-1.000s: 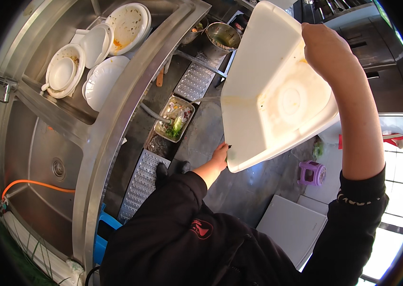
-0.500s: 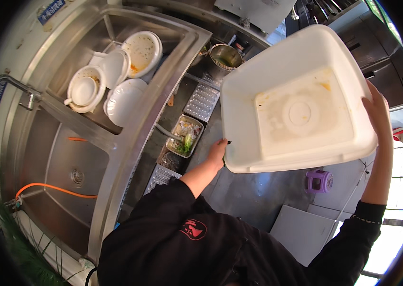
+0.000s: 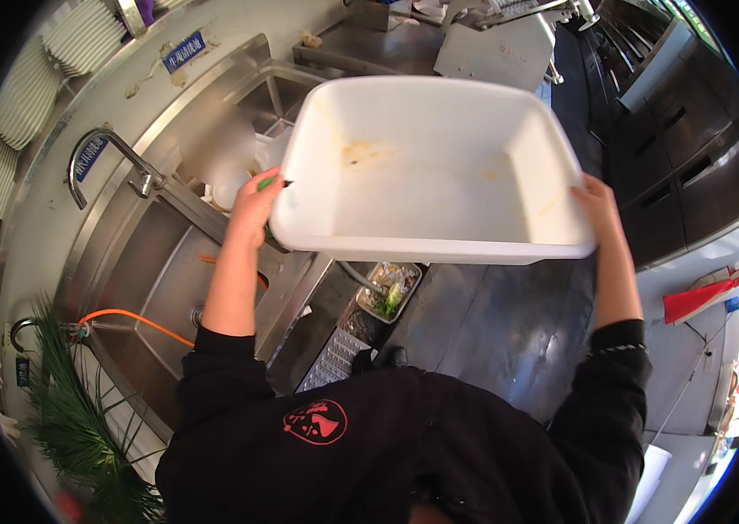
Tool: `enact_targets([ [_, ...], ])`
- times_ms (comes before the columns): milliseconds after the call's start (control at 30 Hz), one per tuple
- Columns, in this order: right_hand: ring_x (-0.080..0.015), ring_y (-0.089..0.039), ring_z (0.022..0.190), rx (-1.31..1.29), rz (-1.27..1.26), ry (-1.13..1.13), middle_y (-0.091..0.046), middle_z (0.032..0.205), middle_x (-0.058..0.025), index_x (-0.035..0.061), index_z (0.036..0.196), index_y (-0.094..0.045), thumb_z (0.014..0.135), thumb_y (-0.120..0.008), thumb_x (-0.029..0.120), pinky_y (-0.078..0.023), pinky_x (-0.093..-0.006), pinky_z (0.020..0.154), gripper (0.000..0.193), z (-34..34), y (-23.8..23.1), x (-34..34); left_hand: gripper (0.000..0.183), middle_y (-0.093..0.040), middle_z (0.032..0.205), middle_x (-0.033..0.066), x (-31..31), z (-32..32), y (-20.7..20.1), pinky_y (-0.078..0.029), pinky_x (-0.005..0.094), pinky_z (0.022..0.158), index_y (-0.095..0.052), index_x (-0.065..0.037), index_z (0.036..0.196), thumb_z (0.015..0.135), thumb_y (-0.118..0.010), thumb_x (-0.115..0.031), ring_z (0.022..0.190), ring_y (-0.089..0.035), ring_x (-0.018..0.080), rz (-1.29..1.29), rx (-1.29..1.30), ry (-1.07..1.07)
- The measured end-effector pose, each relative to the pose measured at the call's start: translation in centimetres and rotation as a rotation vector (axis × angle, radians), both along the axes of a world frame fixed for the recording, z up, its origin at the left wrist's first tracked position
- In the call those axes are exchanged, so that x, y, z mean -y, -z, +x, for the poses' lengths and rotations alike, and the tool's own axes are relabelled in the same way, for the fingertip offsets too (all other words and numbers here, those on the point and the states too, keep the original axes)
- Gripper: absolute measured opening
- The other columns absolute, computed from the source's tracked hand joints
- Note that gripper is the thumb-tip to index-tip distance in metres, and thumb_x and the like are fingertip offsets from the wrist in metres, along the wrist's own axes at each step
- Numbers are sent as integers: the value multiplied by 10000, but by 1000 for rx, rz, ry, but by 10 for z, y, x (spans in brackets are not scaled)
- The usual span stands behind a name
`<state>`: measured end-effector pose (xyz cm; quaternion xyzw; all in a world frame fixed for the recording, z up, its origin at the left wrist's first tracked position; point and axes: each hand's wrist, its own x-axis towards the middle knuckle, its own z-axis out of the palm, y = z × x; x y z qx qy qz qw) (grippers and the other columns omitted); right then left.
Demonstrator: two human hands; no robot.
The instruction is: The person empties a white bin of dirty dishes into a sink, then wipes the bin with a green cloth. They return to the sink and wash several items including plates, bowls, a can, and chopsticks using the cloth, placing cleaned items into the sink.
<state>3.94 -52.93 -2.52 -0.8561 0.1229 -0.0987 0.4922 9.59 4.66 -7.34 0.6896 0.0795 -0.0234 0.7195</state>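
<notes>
A large white plastic tub (image 3: 430, 205) is held up in front of me, its open side facing me and yellowish stains on its inner floor. My left hand (image 3: 254, 206) grips its left rim, and a small green and black thing (image 3: 270, 183) shows at those fingers. On the tub's right edge, my right hand (image 3: 597, 210) is closed, with its fingertips partly hidden behind the wall. Both arms are stretched forward. Beyond the left hand, white dishes (image 3: 231, 188) in the far sink basin are mostly covered by the tub and a blur.
To the left is a steel sink (image 3: 138, 262) with a curved tap (image 3: 116, 144) and an orange hose (image 3: 138, 321). Stacked white plates (image 3: 27, 105) line the wall. A food-scrap tray (image 3: 389, 291) sits low beside the sink. Green leaves (image 3: 81, 419) stand at lower left.
The tub has swung left and levelled out, now covering much of the dish-filled basin. Both hands moved left with it, keeping their hold. The view has turned too, showing more of the left wall.
</notes>
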Motion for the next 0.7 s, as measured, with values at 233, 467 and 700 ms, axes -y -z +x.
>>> enact_targets([
  [233, -158, -655, 829, 29, 128, -75, -675, 974, -100, -42, 1201, -584, 817, -585, 42, -505, -286, 768, 393, 77, 76, -50, 284, -675, 1047, 143, -64, 26, 4, -478, 334, 839, -635, -52, 1136, 903, -611, -213, 960, -642, 243, 872, 137, -150],
  [467, -274, -657, 952, -22, -103, -90, -663, 1039, -214, -30, 1261, -516, 804, -617, 154, -492, -347, 844, 503, 100, 64, -55, 232, -671, 1050, 80, -13, 50, -111, -456, 299, 852, -660, -64, 1086, 922, -587, -211, 950, -611, 171, 934, 299, -428],
  [700, -280, -616, 1049, -131, -62, -245, -618, 1138, -232, -37, 1338, -407, 830, -560, 129, -461, -353, 906, 556, 95, 31, -47, 173, -639, 1042, 26, 89, 118, -143, -445, 269, 827, -671, -116, 1060, 923, -603, -195, 908, -569, 129, 467, 335, -367],
])
